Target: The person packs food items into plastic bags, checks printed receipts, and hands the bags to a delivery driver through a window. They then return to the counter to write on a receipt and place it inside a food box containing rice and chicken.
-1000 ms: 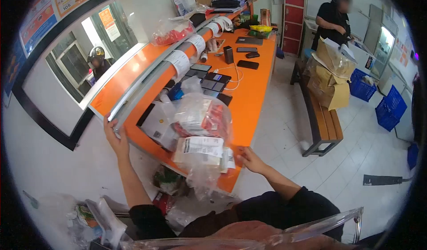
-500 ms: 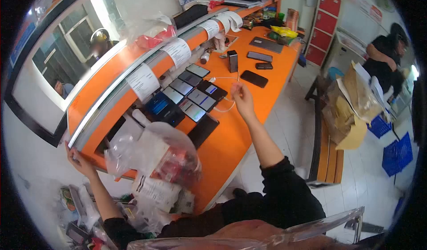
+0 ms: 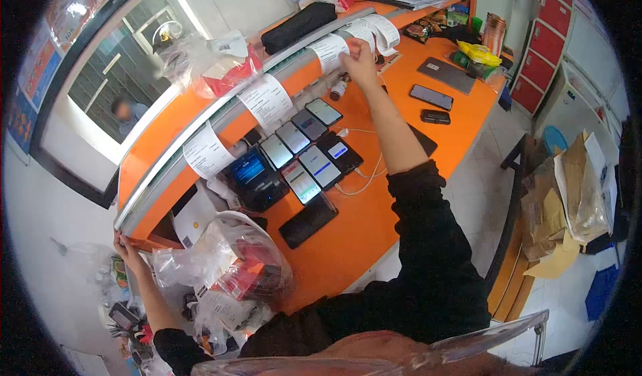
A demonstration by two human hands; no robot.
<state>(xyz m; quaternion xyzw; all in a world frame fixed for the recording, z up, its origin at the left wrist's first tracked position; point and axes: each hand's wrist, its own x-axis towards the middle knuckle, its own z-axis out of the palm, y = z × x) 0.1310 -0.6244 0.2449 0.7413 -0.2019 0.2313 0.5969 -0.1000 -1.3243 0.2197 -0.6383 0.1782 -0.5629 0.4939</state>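
Observation:
My right hand [image 3: 360, 61] is raised to the shelf edge at the upper middle, its fingers closed at the side of a hanging printed slip [image 3: 330, 52]. At the far left my left hand [image 3: 127, 249] rests against the end corner of the orange shelf [image 3: 150, 209]. More slips [image 3: 265, 100] hang from the shelf's front. Below them on the orange desk [image 3: 361, 225] lie several phones [image 3: 319, 165], some lit, beside a black device [image 3: 249, 168] with a blue screen. A clear plastic bag [image 3: 247, 262] with red contents sits near my left forearm.
A grey laptop [image 3: 447, 75] and another phone [image 3: 431, 96] lie at the desk's far end, near a yellow packet [image 3: 479, 53]. White cables cross the desk. Red lockers [image 3: 548, 38] and a bench [image 3: 511, 289] with cardboard and bags stand to the right. A person [image 3: 127, 112] shows through the window.
My right hand has moved from above the desk up to the hanging slips. My left hand stays at the shelf corner. The view has shifted, and the person at the right is out of sight.

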